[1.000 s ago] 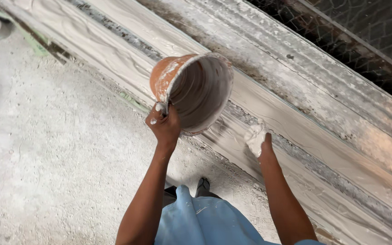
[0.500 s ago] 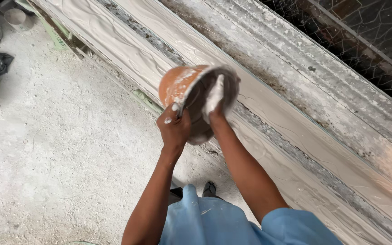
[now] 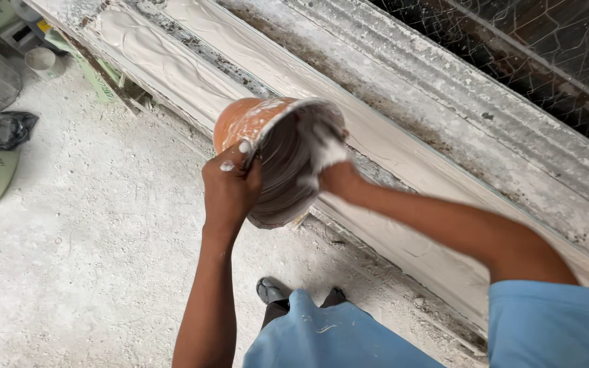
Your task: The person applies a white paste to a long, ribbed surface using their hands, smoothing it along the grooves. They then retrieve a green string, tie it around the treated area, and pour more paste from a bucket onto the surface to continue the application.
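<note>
Person wears a light blue short-sleeved top (image 3: 553, 320), w/ a few thin white smears on the front hem, plus dark trousers & dark shoes (image 3: 270, 292) seen just below it. Both forearms bare, no gloves, no watch or rings visible. Left hand (image 3: 230, 191) has white blobs on thumb & a knuckle; right hand (image 3: 322, 153) is coated nearly all over in white paste, its fingers blurred.

Plaster-casting workshop, long white-coated moulds (image 3: 192, 65), dusty concrete floor (image 3: 90, 225), wire mesh (image 3: 533, 41), plaster-smeared bowl (image 3: 267, 143)
</note>
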